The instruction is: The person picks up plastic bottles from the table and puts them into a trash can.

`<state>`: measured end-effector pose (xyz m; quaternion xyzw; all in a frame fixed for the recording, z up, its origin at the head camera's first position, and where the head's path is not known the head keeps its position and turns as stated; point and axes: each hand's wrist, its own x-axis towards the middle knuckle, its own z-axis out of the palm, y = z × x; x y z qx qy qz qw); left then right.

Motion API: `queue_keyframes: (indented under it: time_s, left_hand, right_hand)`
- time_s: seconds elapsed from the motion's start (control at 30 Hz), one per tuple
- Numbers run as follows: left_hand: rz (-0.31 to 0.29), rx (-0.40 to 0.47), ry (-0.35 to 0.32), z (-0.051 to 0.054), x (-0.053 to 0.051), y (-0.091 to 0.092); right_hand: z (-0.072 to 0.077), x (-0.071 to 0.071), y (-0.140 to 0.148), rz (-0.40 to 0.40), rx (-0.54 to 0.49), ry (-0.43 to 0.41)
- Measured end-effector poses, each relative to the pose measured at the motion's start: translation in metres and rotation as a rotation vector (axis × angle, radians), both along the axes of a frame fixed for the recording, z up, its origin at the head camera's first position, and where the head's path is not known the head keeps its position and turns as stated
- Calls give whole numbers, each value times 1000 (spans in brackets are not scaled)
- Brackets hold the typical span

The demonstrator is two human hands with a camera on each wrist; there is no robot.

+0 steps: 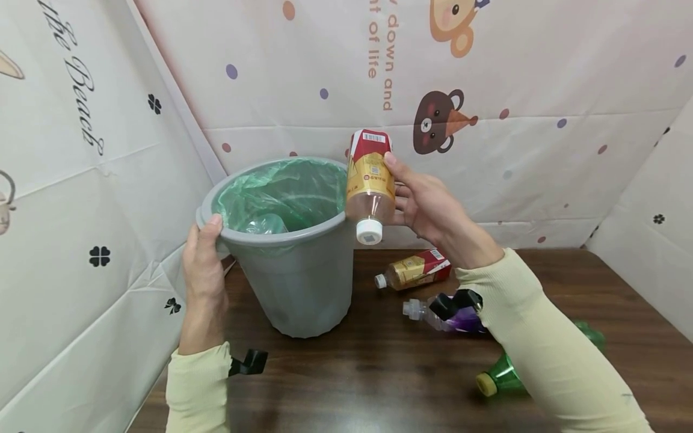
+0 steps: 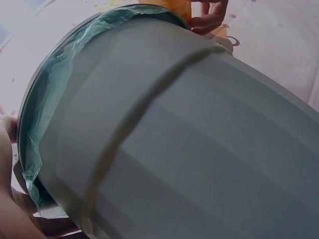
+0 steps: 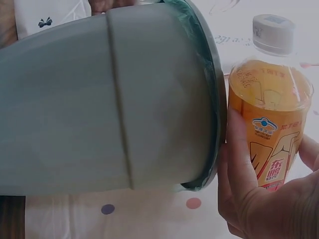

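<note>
A grey trash bin (image 1: 303, 276) stands on the table, lined with a green plastic bag (image 1: 287, 186); a clear bottle (image 1: 265, 224) lies inside it. My left hand (image 1: 204, 261) grips the bin's left rim, thumb over the edge. In the left wrist view that hand (image 2: 12, 184) shows only partly, at the left edge. Beside the right rim, my right hand (image 1: 430, 204) holds a plastic bottle (image 1: 372, 174) with a gold and red label, its white cap tilted down. The right wrist view shows fingers and thumb around this bottle (image 3: 271, 119), close against the rim.
On the wooden table (image 1: 346, 385), right of the bin, lie another gold and red bottle (image 1: 417, 269), a purple-labelled bottle (image 1: 460, 319) and a green bottle (image 1: 503, 374), the last two partly behind the right sleeve. Printed cloth walls (image 1: 303, 66) surround the table's back and sides.
</note>
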<state>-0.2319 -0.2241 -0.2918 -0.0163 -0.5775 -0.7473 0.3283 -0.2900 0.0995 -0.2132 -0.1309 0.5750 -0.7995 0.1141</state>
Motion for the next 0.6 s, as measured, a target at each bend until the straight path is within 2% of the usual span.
queue_keyframes:
  time_s: [0.37,0.6]
  left_hand:
    - [-2,-4,-7,1,0,0]
    - [4,-2,-7,0,1,0]
  right_hand:
    - [11,-3,-7,-39,44,-15]
    - [18,-6,-8,-47,136,-14]
